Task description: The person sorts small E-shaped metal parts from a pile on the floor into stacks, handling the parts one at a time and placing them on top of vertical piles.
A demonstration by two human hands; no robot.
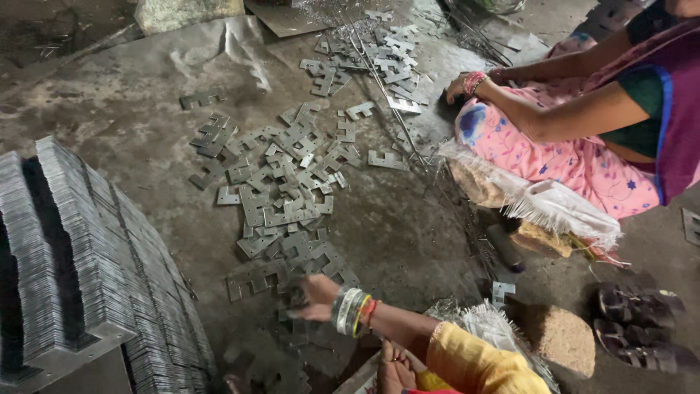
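Note:
My right hand (pixel 315 298), with several bangles at the wrist and a yellow sleeve behind it, reaches left over the near end of a scatter of flat grey notched metal plates (pixel 284 190) on the floor. The hand is motion-blurred and rests on or just above the plates (pixel 251 281); whether its fingers grip one is unclear. My left hand is out of view. My bare foot (pixel 394 372) shows at the bottom edge.
Tall packed stacks of the same plates (pixel 80 277) stand at the left. Another person in pink floral cloth (pixel 554 153) sits at the right, a hand (pixel 458 87) near a second plate pile (pixel 372 58) and thin wires (pixel 386 87). Sandals (pixel 638 328) and a brown block (pixel 558 335) lie at lower right.

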